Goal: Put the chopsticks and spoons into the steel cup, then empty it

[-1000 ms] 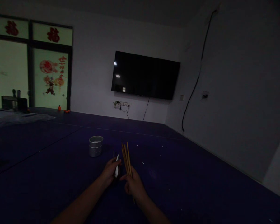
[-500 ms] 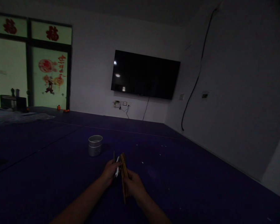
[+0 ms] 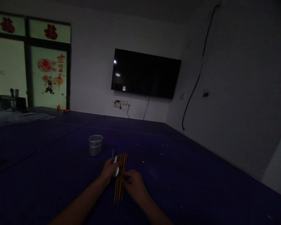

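Observation:
My left hand (image 3: 109, 168) is closed around a white spoon (image 3: 116, 170) and a thin upright item whose kind I cannot make out, and its thumb presses on a bundle of brown chopsticks (image 3: 120, 181). The chopsticks stand side by side, slightly fanned, above the dark blue surface. On their right edge, the thumb and forefinger of my right hand (image 3: 134, 184) pinch at the sticks; the other fingers are curled. Beyond my left hand stands an upright silver metal cup (image 3: 95, 147) with a ridge round its middle, apart from both hands.
A wide blue-purple tabletop (image 3: 178, 175) carries small white scraps (image 3: 143, 162). Clear plastic sheeting (image 3: 21, 117) and a dark holder (image 3: 12, 102) lie at the far left, with small orange items (image 3: 66, 111) nearby. A television (image 3: 146, 74) hangs on the back wall.
The chopsticks have spread from a tight bundle into a flatter row and shifted left against my left hand. The white spoon now shows its broad side. My right hand's grip has loosened to the fingertips.

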A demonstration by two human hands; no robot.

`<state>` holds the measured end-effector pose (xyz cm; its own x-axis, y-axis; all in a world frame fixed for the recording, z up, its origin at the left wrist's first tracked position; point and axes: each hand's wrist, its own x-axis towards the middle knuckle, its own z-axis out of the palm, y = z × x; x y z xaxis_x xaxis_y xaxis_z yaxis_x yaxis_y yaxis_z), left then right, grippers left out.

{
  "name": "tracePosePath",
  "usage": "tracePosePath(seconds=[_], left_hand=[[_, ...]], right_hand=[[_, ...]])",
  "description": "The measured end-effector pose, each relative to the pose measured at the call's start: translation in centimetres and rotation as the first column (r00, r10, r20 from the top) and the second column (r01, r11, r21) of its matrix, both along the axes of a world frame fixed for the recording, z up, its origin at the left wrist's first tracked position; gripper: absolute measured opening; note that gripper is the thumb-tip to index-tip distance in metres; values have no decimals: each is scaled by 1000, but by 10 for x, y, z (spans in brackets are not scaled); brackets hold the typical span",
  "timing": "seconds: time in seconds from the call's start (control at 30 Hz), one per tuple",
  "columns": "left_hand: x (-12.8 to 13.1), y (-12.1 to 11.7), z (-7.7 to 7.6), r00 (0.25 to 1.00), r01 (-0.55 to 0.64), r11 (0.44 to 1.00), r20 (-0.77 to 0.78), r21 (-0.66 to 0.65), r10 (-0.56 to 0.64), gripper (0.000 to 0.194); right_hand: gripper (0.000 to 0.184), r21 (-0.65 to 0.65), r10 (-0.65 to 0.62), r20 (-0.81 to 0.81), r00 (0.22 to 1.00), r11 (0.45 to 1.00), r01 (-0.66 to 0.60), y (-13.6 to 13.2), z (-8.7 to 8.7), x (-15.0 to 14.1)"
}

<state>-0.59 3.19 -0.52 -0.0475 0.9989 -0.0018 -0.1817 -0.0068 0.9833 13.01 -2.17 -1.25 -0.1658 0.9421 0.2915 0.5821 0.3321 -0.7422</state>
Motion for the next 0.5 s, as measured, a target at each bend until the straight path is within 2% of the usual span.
tracePosePath(seconds=[0.1, 0.27, 0.37, 0.5], left_hand=[[1, 0, 1, 1000, -11, 1000, -12, 11, 11, 21], [-2, 1, 2, 996, -68, 998, -49, 18, 69, 18], [-4, 1, 2, 993, -94, 995, -74, 16, 95, 20], [-5, 2, 1, 989, -120, 993, -92, 11, 120, 21]], right_hand=[[25, 113, -13, 113, 993, 994, 0, -4, 6, 2], [28, 207, -71, 148, 986, 977, 39, -8, -1, 2], [33, 220, -26, 165, 986, 975, -11, -10, -1, 3], [41, 190, 104, 173, 979, 972, -137, -10, 7, 4]])
